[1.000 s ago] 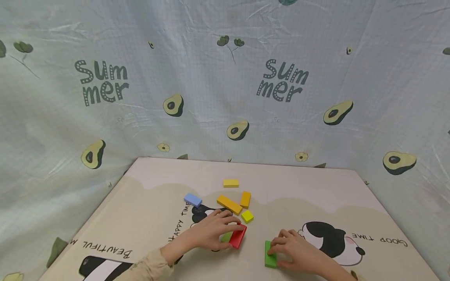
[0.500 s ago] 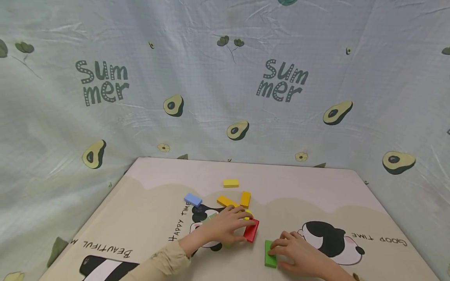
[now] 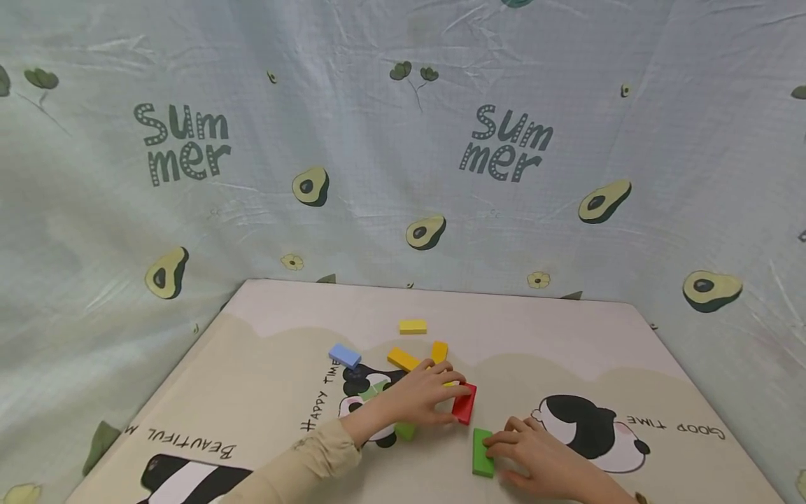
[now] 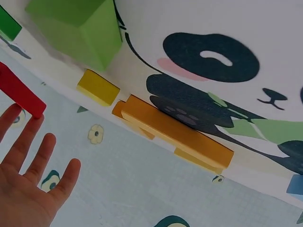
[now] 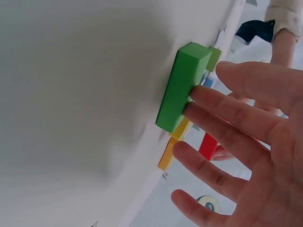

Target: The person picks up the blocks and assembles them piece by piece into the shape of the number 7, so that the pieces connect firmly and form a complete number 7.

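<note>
My left hand [image 3: 412, 399] holds a red block [image 3: 464, 404] by its sides, with the thumb nearer me and the fingertips at the far end. In the left wrist view the fingertips meet the red block [image 4: 21, 90], but the thumb is out of sight. To the right, a dark green block [image 3: 483, 453] lies flat on the table. The fingertips of my right hand [image 3: 535, 455] touch it, fingers extended; the right wrist view shows the thumb apart from that green block [image 5: 182, 90]. Partly under my left wrist sits a light green block [image 4: 78, 30].
Beyond my left hand are a long orange block [image 3: 401, 360], a shorter orange block [image 3: 440, 350] and a small yellow block [image 4: 98, 87]. Farther back lies a pale yellow block [image 3: 412, 327]; a blue block [image 3: 345, 355] is to the left. A printed curtain [image 3: 352, 126] hangs behind the table.
My left hand has carried the red block to the right and slightly away from me, uncovering the light green block. The right hand and dark green block stay nearly in place.
</note>
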`<state>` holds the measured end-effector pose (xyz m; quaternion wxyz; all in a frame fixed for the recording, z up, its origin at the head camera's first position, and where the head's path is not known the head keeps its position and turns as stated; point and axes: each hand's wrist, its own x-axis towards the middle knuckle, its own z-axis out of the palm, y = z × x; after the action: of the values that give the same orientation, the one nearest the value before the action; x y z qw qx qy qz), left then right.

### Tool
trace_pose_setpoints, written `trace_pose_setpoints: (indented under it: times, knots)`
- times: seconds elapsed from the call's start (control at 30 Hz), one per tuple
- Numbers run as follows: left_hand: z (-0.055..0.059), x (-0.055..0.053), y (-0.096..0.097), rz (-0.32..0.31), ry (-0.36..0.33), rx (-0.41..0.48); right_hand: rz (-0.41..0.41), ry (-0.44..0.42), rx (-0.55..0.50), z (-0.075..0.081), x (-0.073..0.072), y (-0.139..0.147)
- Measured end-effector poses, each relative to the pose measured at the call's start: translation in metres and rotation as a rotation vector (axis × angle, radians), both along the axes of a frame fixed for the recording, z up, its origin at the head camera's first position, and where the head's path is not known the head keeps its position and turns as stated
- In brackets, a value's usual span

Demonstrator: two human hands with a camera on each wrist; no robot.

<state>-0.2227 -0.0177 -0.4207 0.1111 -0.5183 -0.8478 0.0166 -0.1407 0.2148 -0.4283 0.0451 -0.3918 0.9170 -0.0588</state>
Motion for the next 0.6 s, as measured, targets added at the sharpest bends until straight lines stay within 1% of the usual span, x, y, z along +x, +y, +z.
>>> trace_pose_setpoints:
  times: [0.17,0.37,0.6]
  knots:
    - [-0.002,-0.003,0.008,-0.004,0.035,-0.010,-0.009,-0.016,0.006,0.003,0.000,0.000]
    - [-0.004,-0.006,0.017,-0.005,0.055,-0.008,0.010,0.013,-0.003,0.003,-0.001,0.001]
    - [-0.008,-0.008,0.024,-0.012,0.054,-0.030,-0.022,-0.045,-0.005,0.003,-0.002,0.000]
